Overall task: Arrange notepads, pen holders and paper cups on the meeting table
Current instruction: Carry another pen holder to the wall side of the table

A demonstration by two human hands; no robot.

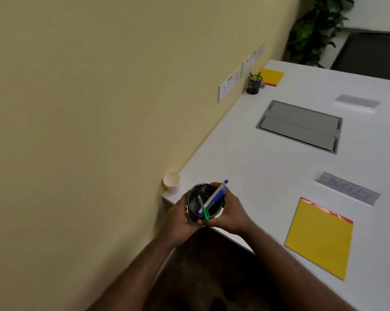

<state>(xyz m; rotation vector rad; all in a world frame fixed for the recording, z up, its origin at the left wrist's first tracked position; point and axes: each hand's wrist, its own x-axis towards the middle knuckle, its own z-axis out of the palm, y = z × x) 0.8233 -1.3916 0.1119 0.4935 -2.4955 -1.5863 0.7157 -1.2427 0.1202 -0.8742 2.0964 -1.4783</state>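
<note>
— Where both hands meet over the near corner of the white table [245, 158]: black mesh pen holder [203, 204], cupped from two sides. Left hand [178, 217] curled round its left wall, right hand [231, 212] wrapped round its right wall and far rim. Both grasping, neither slack.

— Held above the table or set down on it?

— Cannot tell; base hidden behind the hands. Sitting at the table's near edge, though, close to the yellow wall [99, 108].

— Inside the holder?

— Blue-and-white pen [214, 196] leaning toward the right hand, tip poking out past the rim. Green pen [203, 209] tilted toward the near rim, crossing over the blue one.

— Cups?

— One white paper cup [172, 181], upright, right in the table's corner against the wall, just beside the held holder on its left.

— Notepads?

— Yellow notepad [319, 239] with a red strip along its far edge, flat on the table to the right of the hands, near the front edge. Second yellow notepad [271, 77] at the far end, by the wall.

— Anything next to that far one?

— Second black pen holder [254, 84], upright, pens in it, just beside the pad and near the wall sockets [231, 85].

— Middle of the table?

— Grey recessed cable hatch [299, 126], lids closed. Grey label [348, 188] with blue handwriting between the hatch and the near notepad. Another grey label [357, 101] farther off, blurred. Dark leafy plant [317, 30] beyond the far corner.
</note>
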